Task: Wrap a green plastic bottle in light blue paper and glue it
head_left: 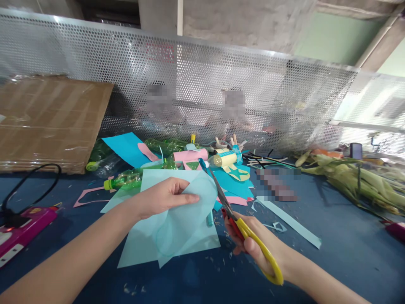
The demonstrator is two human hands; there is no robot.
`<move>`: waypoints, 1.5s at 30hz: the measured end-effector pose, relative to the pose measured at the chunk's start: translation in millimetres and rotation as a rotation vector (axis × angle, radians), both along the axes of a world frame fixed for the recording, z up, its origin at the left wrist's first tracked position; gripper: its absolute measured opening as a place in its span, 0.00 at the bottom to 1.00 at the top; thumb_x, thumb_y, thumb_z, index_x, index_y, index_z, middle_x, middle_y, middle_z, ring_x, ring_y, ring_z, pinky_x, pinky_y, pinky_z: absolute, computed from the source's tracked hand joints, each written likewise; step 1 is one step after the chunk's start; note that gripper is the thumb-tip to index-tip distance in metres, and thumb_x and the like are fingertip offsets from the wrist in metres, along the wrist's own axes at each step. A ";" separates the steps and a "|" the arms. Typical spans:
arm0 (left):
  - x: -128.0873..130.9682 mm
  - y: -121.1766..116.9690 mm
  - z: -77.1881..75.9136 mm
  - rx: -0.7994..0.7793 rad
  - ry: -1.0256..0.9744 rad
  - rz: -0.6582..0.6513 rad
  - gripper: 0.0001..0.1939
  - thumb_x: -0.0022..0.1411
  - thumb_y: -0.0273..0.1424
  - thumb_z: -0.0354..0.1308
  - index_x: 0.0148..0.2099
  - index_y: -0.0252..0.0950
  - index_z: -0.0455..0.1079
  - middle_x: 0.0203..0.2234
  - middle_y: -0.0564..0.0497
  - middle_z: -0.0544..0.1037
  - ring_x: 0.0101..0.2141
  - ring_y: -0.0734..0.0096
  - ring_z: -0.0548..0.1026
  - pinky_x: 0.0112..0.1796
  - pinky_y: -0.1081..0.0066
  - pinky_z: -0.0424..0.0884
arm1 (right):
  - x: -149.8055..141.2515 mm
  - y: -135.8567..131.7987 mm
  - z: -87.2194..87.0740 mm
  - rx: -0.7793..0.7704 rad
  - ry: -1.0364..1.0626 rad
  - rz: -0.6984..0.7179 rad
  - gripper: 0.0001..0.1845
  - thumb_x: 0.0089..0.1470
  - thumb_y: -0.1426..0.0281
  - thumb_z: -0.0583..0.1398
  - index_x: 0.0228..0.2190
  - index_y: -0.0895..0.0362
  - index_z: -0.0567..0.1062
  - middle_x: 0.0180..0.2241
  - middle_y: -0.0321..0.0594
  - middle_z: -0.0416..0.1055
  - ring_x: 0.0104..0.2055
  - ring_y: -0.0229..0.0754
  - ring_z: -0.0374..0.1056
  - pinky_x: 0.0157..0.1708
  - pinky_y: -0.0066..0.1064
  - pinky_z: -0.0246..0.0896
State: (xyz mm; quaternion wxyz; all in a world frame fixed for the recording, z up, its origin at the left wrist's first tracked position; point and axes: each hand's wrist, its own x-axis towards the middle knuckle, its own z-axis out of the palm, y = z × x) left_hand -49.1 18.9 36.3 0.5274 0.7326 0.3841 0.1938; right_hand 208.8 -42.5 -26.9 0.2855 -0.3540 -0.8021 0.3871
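My left hand (166,197) pinches a light blue sheet of paper (186,219) between thumb and fingers. The sheet's right edge is cut round, and a curved line is drawn on its lower part. Beneath it a larger light blue sheet (139,249) lies on the blue table. My right hand (256,242) grips yellow-handled scissors (249,236), thumb through one loop. Their dark blades point up and away, close to the paper's rounded edge; the blades look nearly closed. Behind the paper lies a green plastic bottle (126,179) with a yellow-green cap.
A bottle wrapped in yellow paper (226,159) and a pink paper roll (191,155) lie behind. Pale blue strips (291,221) are at right, near corn husks (341,175). A purple power strip (28,230) and cardboard (50,122) stand left. A perforated metal screen (202,84) borders the back.
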 end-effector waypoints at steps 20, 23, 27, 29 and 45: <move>0.4 0.7 0.8 -0.009 0.005 -0.021 0.22 0.56 0.49 0.60 0.32 0.32 0.69 0.24 0.52 0.68 0.26 0.70 0.68 0.27 0.70 0.66 | 0.5 1.8 -9.9 -0.089 0.043 -0.040 0.36 0.49 0.32 0.42 0.27 0.53 0.58 0.23 0.31 0.54 0.19 0.32 0.47 0.14 0.25 0.51; -0.3 1.4 0.5 0.004 0.014 -0.024 0.22 0.56 0.49 0.59 0.32 0.32 0.70 0.24 0.52 0.68 0.26 0.70 0.68 0.26 0.70 0.66 | -0.5 1.2 -7.5 -0.057 0.030 -0.055 0.36 0.50 0.33 0.41 0.26 0.54 0.58 0.23 0.31 0.54 0.19 0.32 0.46 0.14 0.25 0.50; -1.4 1.7 0.6 -0.001 0.004 -0.036 0.21 0.57 0.48 0.59 0.32 0.32 0.70 0.23 0.53 0.69 0.25 0.71 0.68 0.25 0.71 0.66 | -1.3 1.3 -3.6 -0.042 0.032 -0.055 0.36 0.50 0.32 0.41 0.25 0.54 0.57 0.21 0.30 0.54 0.19 0.32 0.45 0.14 0.25 0.48; -1.7 1.6 1.0 -0.015 -0.014 -0.042 0.20 0.58 0.47 0.59 0.31 0.33 0.70 0.23 0.53 0.69 0.25 0.72 0.68 0.25 0.73 0.65 | -1.7 1.3 -0.9 -0.049 0.022 -0.049 0.37 0.49 0.32 0.41 0.24 0.53 0.57 0.20 0.30 0.53 0.18 0.32 0.44 0.14 0.25 0.47; -7.9 3.5 4.0 -0.035 -0.041 -0.038 0.19 0.58 0.46 0.60 0.34 0.33 0.73 0.25 0.52 0.73 0.26 0.71 0.71 0.25 0.74 0.64 | -2.7 -0.6 6.3 -0.014 -0.026 -0.058 0.37 0.50 0.33 0.38 0.24 0.53 0.57 0.19 0.31 0.54 0.18 0.32 0.46 0.14 0.26 0.47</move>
